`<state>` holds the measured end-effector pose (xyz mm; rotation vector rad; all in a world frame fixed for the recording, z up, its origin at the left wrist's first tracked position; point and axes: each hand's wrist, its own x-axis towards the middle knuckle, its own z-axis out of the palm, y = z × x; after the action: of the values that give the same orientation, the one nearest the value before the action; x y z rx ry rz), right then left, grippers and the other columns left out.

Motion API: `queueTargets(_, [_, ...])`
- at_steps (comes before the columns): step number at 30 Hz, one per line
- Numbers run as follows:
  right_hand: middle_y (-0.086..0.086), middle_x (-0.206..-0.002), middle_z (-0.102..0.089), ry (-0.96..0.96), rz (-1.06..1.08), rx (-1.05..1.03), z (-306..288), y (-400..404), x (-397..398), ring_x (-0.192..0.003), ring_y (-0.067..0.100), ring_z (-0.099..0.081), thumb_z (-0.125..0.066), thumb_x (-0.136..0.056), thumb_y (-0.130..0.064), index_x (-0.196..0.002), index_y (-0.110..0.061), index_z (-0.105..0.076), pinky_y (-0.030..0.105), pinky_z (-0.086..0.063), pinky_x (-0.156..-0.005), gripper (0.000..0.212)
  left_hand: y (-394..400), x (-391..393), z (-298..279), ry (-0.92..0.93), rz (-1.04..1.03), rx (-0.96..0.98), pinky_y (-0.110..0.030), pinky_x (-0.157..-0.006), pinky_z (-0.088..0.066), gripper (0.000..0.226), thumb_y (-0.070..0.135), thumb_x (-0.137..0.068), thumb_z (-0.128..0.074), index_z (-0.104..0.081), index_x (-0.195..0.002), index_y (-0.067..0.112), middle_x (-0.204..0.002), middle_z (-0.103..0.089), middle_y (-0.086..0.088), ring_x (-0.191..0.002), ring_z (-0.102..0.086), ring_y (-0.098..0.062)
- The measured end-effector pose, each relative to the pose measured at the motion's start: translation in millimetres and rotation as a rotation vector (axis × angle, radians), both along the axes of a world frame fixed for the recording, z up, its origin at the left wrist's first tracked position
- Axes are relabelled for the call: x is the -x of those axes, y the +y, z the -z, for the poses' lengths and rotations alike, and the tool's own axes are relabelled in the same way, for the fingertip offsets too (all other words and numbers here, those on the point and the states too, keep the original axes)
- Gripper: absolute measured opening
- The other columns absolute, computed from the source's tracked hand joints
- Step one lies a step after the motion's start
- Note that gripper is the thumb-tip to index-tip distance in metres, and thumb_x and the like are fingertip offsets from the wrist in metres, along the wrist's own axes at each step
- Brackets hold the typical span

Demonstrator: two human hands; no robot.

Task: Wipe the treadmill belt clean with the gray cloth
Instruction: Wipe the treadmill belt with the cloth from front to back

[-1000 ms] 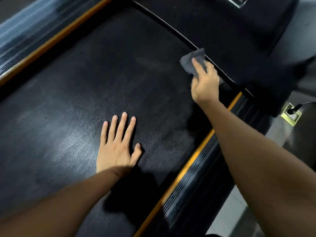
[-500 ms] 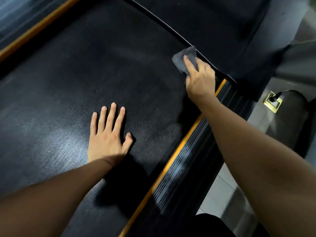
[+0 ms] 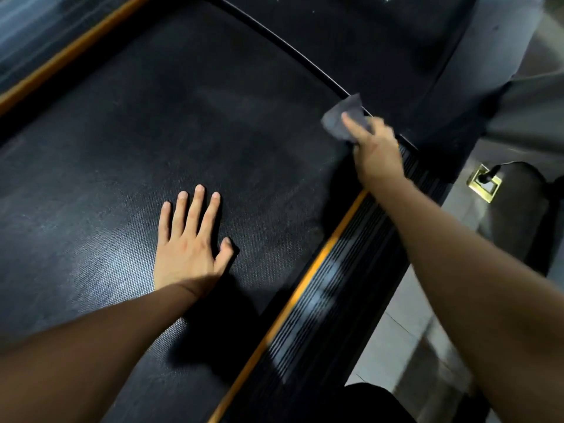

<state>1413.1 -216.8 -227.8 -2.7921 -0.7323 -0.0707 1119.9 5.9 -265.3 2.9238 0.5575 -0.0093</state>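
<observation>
The right hand (image 3: pixel 377 151) presses the gray cloth (image 3: pixel 341 119) on the treadmill belt (image 3: pixel 189 123) at its far right corner, fingers closed over the cloth. The left hand (image 3: pixel 190 244) lies flat and open on the belt's middle, holding nothing.

left hand (image 3: pixel 188 251) flat on belt (image 3: pixel 128 141), cloth (image 3: pixel 341 119) at belt's far-right corner
</observation>
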Motion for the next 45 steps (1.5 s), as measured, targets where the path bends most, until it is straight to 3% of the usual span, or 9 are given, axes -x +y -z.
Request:
queueTargets(3, [0.021,-0.132,-0.046,-0.074,0.043,0.152,3.6,6.6,5.8,-0.107,0.041,-0.048,-0.051,-0.092,-0.010,-0.152,-0.029,-0.034,0.050,-0.043,-0.093,0.065,-0.2,-0.7,-0.6,0.003,0.000,-0.007,-0.053,-0.127,-0.009,0.080,0.051,-0.090,-0.038,-0.022,-0.162,0.021,-0.170,-0.018,-0.008,-0.157,-0.014,-0.033])
queueTargets(7, [0.021,-0.132,-0.043,0.023,0.103,0.037,5.9,34.5,62.5,-0.106,0.042,-0.045,-0.051,-0.087,-0.017,-0.151,-0.026,-0.035,0.047,-0.038,-0.097,0.067,-1.0,0.3,-0.9,0.001,-0.006,-0.009,-0.054,-0.126,-0.010,0.080,0.049,-0.090,-0.042,-0.022,-0.162,0.021,-0.170,-0.018,-0.008,-0.157,-0.014,-0.033])
queueTargets(13, [0.014,-0.136,-0.052,0.023,-0.409,0.035,21.0,43.3,135.1,-0.113,0.035,-0.050,-0.052,-0.090,-0.011,-0.145,-0.026,-0.048,0.043,-0.042,-0.095,0.057,1.1,1.8,1.2,-0.004,0.013,-0.017,-0.054,-0.126,-0.011,0.081,0.049,-0.089,-0.046,-0.024,-0.161,0.020,-0.169,-0.019,-0.008,-0.156,-0.016,-0.033])
queueTargets(16, [0.012,-0.129,-0.057,-0.023,-0.145,0.009,16.9,14.4,61.4,-0.110,0.035,-0.056,-0.042,-0.098,-0.031,-0.141,-0.025,-0.052,0.042,-0.045,-0.097,0.045,0.8,0.7,2.4,-0.017,0.009,-0.006,-0.054,-0.126,-0.010,0.081,0.050,-0.089,-0.043,-0.022,-0.162,0.021,-0.170,-0.017,-0.007,-0.157,-0.014,-0.032])
queueTargets(21, [0.017,-0.140,-0.037,0.060,0.282,0.062,-1.3,34.1,50.2,-0.113,0.040,-0.043,-0.052,-0.090,-0.010,-0.154,-0.032,-0.028,0.044,-0.038,-0.100,0.071,1.9,0.7,2.1,0.001,0.017,0.014,-0.053,-0.127,-0.009,0.080,0.051,-0.090,-0.042,-0.023,-0.161,0.021,-0.170,-0.018,-0.008,-0.157,-0.014,-0.032])
queueTargets(29, [0.014,-0.136,-0.052,0.112,-0.133,-0.008,12.3,56.9,203.2,-0.103,0.036,-0.053,-0.047,-0.086,-0.013,-0.144,-0.027,-0.049,0.046,-0.046,-0.088,0.059,5.1,2.2,-8.3,0.002,0.047,0.067,-0.055,-0.126,-0.012,0.081,0.049,-0.088,-0.046,-0.026,-0.160,0.018,-0.169,-0.019,-0.010,-0.156,-0.017,-0.034])
queueTargets(33, [0.013,-0.134,-0.053,-0.010,-0.197,0.026,9.9,52.5,182.0,-0.099,0.038,-0.056,-0.047,-0.079,-0.012,-0.143,-0.031,-0.051,0.044,-0.050,-0.083,0.067,38.5,15.4,-12.2,-0.022,0.139,0.117,-0.051,-0.126,-0.017,0.077,0.044,-0.089,-0.047,-0.031,-0.159,0.017,-0.168,-0.022,-0.012,-0.155,-0.021,-0.034])
queueTargets(38, [0.013,-0.142,-0.043,0.033,-0.038,-0.011,11.2,87.8,174.4,-0.111,0.038,-0.047,-0.065,-0.082,0.001,-0.148,-0.033,-0.042,0.051,-0.042,-0.093,0.077,157.8,60.9,-13.3,0.051,-0.170,0.003,-0.052,-0.125,-0.014,0.071,0.049,-0.092,-0.036,-0.031,-0.159,0.026,-0.167,-0.025,-0.014,-0.154,-0.023,-0.034])
queueTargets(45, [0.014,-0.139,-0.049,0.075,-0.253,-0.119,24.3,210.1,122.2,-0.116,0.037,-0.053,-0.044,-0.089,-0.008,-0.148,-0.025,-0.045,0.052,-0.047,-0.094,0.061,178.8,66.3,-1.2,0.070,-0.143,-0.002,-0.052,-0.127,-0.009,0.075,0.052,-0.093,-0.036,-0.017,-0.162,0.030,-0.171,-0.011,-0.005,-0.158,-0.007,-0.026])
